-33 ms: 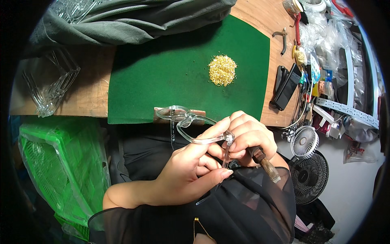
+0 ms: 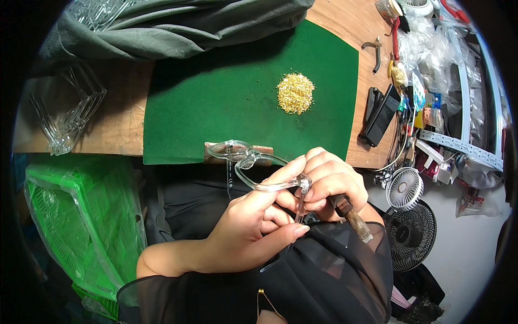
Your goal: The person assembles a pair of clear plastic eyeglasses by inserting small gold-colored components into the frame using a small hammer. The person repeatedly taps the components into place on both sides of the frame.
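Left hand [image 2: 240, 229] and right hand [image 2: 334, 181] closed round a clear spectacle frame [image 2: 267, 188], at the near edge of the green mat [image 2: 216, 108]. Brown-handled tool [image 2: 357, 220] tucked in the right grasp, nearside of the mat, tip hidden. Judgement: brace the frame's corner [image 2: 304, 182] firmly, keep pressure light, tool square to the joint. Tiny gold pieces [image 2: 295, 94] heaped on the mat; best left undisturbed.

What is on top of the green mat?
A heap of small gold-coloured pieces and a few dark specks lie on the green mat. Grey cloth hides its far-left part; the right hand hides some near edge.
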{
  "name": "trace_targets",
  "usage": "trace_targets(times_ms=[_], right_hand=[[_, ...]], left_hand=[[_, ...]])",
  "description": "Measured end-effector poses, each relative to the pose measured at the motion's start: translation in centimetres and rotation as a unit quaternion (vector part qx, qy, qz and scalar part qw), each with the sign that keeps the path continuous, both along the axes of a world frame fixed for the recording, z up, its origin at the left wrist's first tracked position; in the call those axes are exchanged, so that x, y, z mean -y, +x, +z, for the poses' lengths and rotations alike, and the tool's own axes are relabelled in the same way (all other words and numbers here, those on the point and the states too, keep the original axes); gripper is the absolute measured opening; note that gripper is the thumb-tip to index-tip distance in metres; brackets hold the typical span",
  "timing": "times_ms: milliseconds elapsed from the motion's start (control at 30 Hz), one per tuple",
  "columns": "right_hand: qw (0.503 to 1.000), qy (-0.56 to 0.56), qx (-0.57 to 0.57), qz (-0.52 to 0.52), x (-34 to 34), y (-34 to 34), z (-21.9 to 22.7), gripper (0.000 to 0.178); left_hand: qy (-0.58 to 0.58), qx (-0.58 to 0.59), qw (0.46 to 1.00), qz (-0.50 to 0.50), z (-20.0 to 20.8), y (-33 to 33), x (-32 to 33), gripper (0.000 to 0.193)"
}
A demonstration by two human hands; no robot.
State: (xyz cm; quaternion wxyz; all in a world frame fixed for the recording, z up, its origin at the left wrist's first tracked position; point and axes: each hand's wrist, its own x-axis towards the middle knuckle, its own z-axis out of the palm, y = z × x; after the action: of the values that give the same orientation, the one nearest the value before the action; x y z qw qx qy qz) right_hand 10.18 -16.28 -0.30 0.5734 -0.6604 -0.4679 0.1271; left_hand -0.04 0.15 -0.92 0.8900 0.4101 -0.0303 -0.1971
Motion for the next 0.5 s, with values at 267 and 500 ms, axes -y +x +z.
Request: trace_targets(times_ms=[267, 500], right_hand=[[0.997, 0.026, -0.068, -0.006, 0.3, 0.1, 0.3, 0.019], [0.866, -0.403, -0.279, 0.099, 2.6, 0.5, 4.7, 0.026]], left_hand=[[-0.076, -0.057, 0.995, -0.002, 0.5, 0.3, -0.3, 0.080], [-0.034, -0.084, 0.996, 0.021, 0.8, 0.2, -0.7, 0.079]])
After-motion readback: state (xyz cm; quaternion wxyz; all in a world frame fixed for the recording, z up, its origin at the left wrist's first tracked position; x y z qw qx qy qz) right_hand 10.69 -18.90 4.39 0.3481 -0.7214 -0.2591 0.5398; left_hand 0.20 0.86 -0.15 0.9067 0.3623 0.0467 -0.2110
